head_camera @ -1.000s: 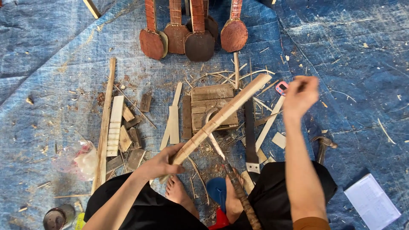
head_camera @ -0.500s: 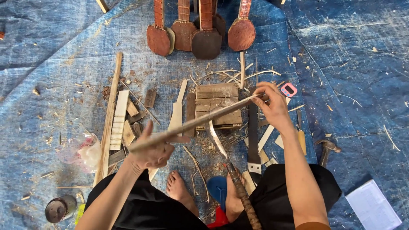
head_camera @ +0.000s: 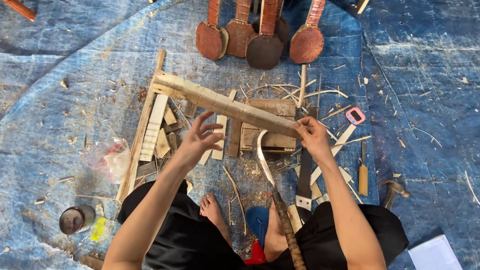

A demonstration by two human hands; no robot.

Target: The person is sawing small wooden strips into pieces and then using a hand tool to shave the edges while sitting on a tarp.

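Observation:
A long pale bamboo piece (head_camera: 225,104) hangs in the air, slanting from upper left down to the right. My right hand (head_camera: 312,137) grips its right end. My left hand (head_camera: 197,140) is under its middle with fingers spread, just off the bamboo. Below it a curved blade with a wrapped handle (head_camera: 272,190) lies between my legs, and a wooden block (head_camera: 270,125) sits on the blue tarp (head_camera: 75,100).
Several reddish-brown stringed-instrument bodies (head_camera: 260,42) lie at the top. Wood strips and offcuts (head_camera: 155,130) lie left, a tin can (head_camera: 76,219) lower left. A saw (head_camera: 304,175), chisel (head_camera: 363,172), hammer (head_camera: 392,192), pink tape measure (head_camera: 355,116) and white paper (head_camera: 434,254) are to the right.
The bamboo piece has swung round: its far end went from upper right to upper left. My right hand took its right end, and my left hand let go and opened.

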